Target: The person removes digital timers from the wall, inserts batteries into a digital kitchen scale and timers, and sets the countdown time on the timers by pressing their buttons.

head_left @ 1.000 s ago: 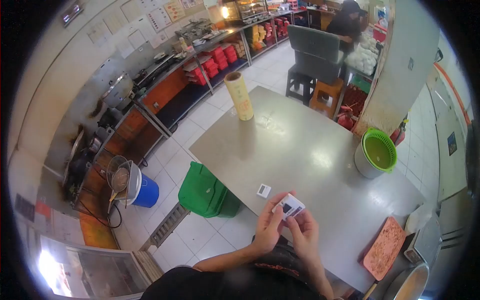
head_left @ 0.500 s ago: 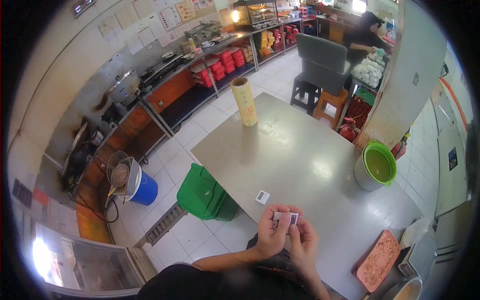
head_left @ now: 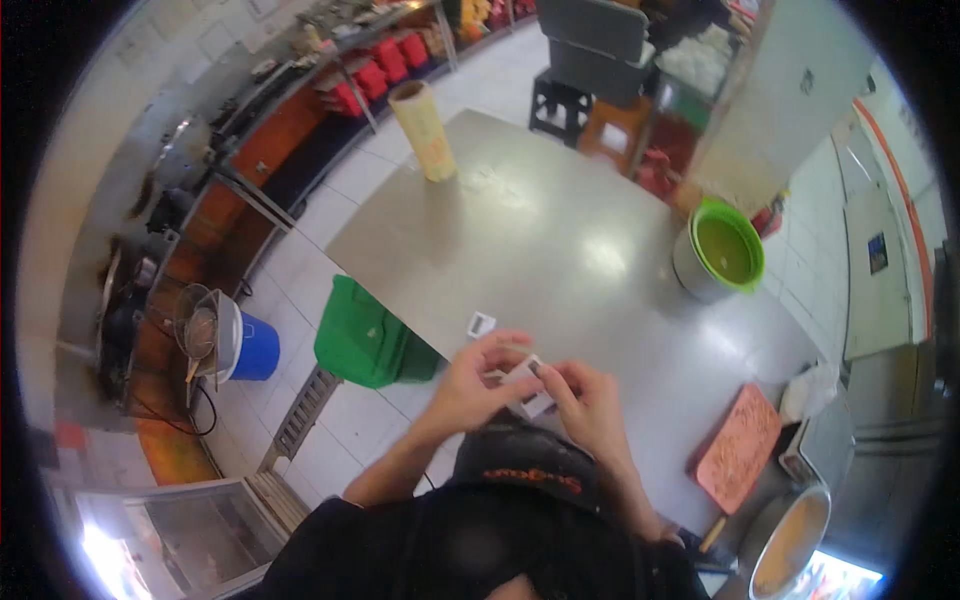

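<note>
Between my two hands, just over the near table edge, is a small white rectangular device (head_left: 537,403) with a dark patch near one end. My left hand (head_left: 472,388) has its thumb against it, with the fingers curved and slightly apart. My right hand (head_left: 588,402) pinches the device between thumb and fingers. Blur and the fingers hide its details. A similar small white device (head_left: 481,325) with a dark window lies on the steel table (head_left: 520,260), just beyond my left fingers.
A roll of plastic wrap (head_left: 424,135) stands at the table's far left. To the right are a pot with a green strainer (head_left: 714,255), a pink tray (head_left: 738,450) and a round metal pan (head_left: 790,545). A green bin (head_left: 360,335) stands beside the left edge.
My view has tilted down, so the table sits higher and further left in it. My left fingers have loosened and spread somewhat around the white device, which is now turned at a slant.
</note>
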Motion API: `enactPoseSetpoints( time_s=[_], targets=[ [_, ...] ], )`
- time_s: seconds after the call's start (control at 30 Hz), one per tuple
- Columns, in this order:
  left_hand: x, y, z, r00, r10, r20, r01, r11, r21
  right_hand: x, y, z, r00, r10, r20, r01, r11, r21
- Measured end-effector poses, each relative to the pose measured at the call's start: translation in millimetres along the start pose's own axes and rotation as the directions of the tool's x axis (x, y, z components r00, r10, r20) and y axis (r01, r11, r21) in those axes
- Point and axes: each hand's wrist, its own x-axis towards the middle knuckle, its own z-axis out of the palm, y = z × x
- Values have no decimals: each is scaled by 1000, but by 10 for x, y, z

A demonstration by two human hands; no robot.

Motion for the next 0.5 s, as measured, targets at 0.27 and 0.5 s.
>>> enactPoseSetpoints(
  time_s=[0.27,0.5],
  targets=[
    [-85,-119,15,975,89,-202,-114,987,-114,-53,242,228,979,-184,-90,202,802,562],
    [-162,-190,-29,998,4,-69,-11,996,-93,-155,164,174,985,-173,22,148,894,424]
  ],
)
